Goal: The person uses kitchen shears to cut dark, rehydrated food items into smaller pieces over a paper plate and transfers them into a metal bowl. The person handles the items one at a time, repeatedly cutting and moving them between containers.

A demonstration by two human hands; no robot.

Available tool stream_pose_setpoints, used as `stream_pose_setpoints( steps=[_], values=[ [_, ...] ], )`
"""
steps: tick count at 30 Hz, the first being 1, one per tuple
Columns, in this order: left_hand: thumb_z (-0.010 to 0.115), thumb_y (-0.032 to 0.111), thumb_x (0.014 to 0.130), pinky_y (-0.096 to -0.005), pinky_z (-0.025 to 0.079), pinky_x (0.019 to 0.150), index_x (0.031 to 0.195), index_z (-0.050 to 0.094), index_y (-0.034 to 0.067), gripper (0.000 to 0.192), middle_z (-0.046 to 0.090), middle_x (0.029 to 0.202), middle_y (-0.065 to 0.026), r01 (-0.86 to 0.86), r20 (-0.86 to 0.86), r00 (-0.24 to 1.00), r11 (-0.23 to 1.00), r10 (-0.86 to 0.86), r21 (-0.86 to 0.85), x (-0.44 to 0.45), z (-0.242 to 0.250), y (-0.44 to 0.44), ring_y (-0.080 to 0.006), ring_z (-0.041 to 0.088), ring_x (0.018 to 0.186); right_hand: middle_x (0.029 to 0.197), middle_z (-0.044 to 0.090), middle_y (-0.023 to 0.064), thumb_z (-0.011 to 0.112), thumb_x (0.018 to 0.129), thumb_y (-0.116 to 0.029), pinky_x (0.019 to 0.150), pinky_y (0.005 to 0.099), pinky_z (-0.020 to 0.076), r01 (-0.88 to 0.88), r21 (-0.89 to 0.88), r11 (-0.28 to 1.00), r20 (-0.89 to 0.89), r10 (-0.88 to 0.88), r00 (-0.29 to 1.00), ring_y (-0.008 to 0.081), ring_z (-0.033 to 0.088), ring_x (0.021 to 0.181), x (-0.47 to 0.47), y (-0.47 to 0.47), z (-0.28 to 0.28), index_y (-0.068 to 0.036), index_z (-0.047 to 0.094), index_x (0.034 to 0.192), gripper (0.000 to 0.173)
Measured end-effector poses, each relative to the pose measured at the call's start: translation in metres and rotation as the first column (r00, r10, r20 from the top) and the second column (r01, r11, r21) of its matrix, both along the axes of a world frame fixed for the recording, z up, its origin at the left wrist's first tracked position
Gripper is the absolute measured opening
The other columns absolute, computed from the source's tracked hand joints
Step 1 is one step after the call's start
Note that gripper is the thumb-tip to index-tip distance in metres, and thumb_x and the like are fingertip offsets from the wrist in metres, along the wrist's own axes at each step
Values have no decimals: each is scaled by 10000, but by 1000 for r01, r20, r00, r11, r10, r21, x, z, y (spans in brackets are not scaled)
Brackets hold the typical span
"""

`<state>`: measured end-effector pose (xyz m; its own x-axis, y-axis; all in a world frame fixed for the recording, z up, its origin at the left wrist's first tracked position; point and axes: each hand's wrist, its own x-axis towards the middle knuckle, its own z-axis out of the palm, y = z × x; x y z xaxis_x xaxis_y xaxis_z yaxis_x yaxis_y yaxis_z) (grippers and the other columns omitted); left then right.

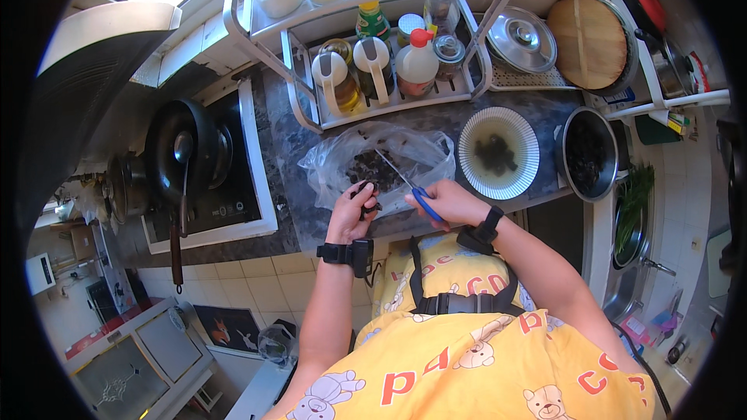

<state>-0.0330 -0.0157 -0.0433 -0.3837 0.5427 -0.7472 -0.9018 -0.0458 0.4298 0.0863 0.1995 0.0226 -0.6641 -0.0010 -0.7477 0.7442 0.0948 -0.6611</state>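
Note:
Small dark pieces (pixel 370 204), perhaps dried fungus, are pinched in my left hand (pixel 348 214) at the near edge of a clear plastic bag (pixel 327 154). My right hand (pixel 449 201) grips scissors (pixel 427 203) by their blue handles. Their metal blades reach left over the bag and look closed or nearly so. More dark bits (pixel 373 168) lie heaped on the spread bag. To the right stands a fluted white bowl (pixel 528 154) of cloudy liquid with a dark clump (pixel 495 153) in it. A steel bowl (pixel 610 169) beyond it contains dark, glossy pieces.
A white two-tier rack (pixel 385 116) with oil jugs, bottles and jars stands behind the bag. On the left, a black wok (pixel 169 169) with a ladle (pixel 184 149) sits over the cooktop (pixel 233 210). Green stalks (pixel 633 210) lie by the sink (pixel 627 297) at right.

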Motion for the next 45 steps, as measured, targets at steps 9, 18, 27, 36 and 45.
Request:
stream_pose_setpoints(
  steps=[9, 18, 27, 36, 45],
  values=[
    [700, 74, 976, -217, 405, 599, 1218, 639, 15, 257, 617, 856, 5, 90, -280, 955, 995, -101, -53, 15, 47, 36, -65, 510, 684, 752, 725, 42, 777, 915, -278, 446, 221, 396, 426, -240, 872, -151, -467, 871, 60, 531, 511, -29, -11, -10, -21, 703, 867, 272],
    [565, 117, 1052, -246, 450, 630, 1248, 610, 23, 222, 613, 1036, -68, -271, 207, 957, 873, 201, 406, -3, 19, 40, -116, 560, 825, 922, 742, 74, 713, 952, -107, 705, 296, 562, 922, 100, 373, -662, -668, 341, 130, 690, 773, 112, 108, 7, 3, 736, 1013, 127],
    [566, 42, 988, -278, 480, 720, 1170, 616, 3, 193, 585, 1116, -127, -612, 603, 753, 616, 263, 496, -4, 1, 35, -168, 584, 885, 831, 757, 80, 701, 976, -199, 641, 304, 530, 738, 675, 26, -581, -597, 553, 154, 713, 700, 183, 174, 30, -21, 755, 1021, 191],
    [565, 24, 970, -290, 511, 757, 1149, 622, 6, 189, 583, 1130, -135, -480, 469, 851, 708, 234, 518, 20, 30, 51, -186, 589, 919, 839, 708, 1, 845, 875, -214, 628, 219, 490, 434, -88, 896, -295, -440, 848, 51, 613, 724, 2, 6, 26, 19, 735, 1051, 313],
    [567, 25, 985, -323, 567, 831, 1158, 623, 34, 183, 650, 1179, -140, -429, 354, 891, 783, 284, 450, 21, 30, 39, -228, 648, 1067, 847, 730, 37, 784, 908, -189, 584, 204, 467, 403, -308, 862, -190, -471, 861, 60, 627, 692, -12, -6, 12, -2, 712, 1047, 244]
  ],
)
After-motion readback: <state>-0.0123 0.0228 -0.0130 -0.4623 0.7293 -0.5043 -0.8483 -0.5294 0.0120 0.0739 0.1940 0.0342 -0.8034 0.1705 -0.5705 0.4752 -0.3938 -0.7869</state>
